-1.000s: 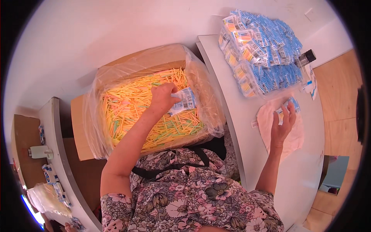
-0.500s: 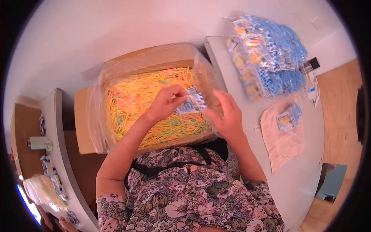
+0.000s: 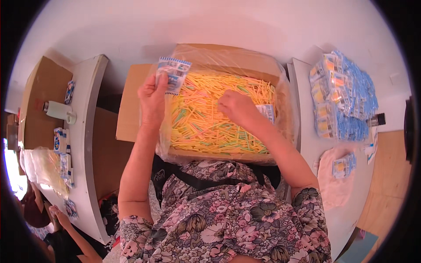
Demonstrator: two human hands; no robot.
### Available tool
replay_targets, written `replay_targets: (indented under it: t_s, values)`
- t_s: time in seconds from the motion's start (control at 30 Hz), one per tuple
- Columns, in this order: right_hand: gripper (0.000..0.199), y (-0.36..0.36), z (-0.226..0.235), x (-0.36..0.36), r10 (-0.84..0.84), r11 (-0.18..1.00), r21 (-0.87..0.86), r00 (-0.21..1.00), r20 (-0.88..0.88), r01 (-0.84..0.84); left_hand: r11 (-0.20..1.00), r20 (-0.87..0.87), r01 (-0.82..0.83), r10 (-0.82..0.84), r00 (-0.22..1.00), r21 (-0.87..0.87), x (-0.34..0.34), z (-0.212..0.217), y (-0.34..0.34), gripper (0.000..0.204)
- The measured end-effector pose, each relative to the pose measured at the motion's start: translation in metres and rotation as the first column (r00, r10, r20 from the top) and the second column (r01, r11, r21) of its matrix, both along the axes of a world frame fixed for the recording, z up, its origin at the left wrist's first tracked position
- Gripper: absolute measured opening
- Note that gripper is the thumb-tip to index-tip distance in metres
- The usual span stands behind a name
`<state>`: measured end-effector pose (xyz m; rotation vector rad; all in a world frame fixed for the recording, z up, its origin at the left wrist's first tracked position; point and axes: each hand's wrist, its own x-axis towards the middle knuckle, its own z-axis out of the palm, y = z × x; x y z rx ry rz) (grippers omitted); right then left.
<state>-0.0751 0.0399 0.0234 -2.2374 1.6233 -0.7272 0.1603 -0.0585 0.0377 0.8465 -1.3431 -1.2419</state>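
Observation:
My left hand (image 3: 153, 97) pinches a small clear-and-blue packet (image 3: 174, 72) with striped ends between thumb and fingers, holding it up over the box's left side. My right hand (image 3: 237, 107) is down at the thin yellow, pink and green sticks (image 3: 206, 136), fingers curled together; what they grip, if anything, is hidden. A second blue-and-white packet (image 3: 266, 113) lies on the sticks beside my right wrist, partly covered by my forearm. The sticks fill a cardboard box (image 3: 219, 52) lined with clear plastic.
At right, a large clear bag of blue packets (image 3: 346, 96) stands on a table near a dark-capped bottle (image 3: 377, 119). A pink cloth (image 3: 335, 193) carries some packets (image 3: 344, 165). Leftward, a pale green flask (image 3: 59, 111) lies near several packets; another person's hands (image 3: 56, 211) show at lower left.
The view has turned left. My hands have moved apart: the left has raised a packet leftward, while the right has gone down to the sticks, fingers now curled.

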Motion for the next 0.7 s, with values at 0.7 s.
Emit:
replay_targets:
  t_s: [0.7]
  values:
    - [0.008, -0.064, -0.006, 0.073, 0.133, 0.991, 0.099, 0.720, -0.681, -0.090, 0.975, -0.258, 0.001, 0.058, 0.964, 0.222, -0.002, -0.026, 0.021, 0.019]
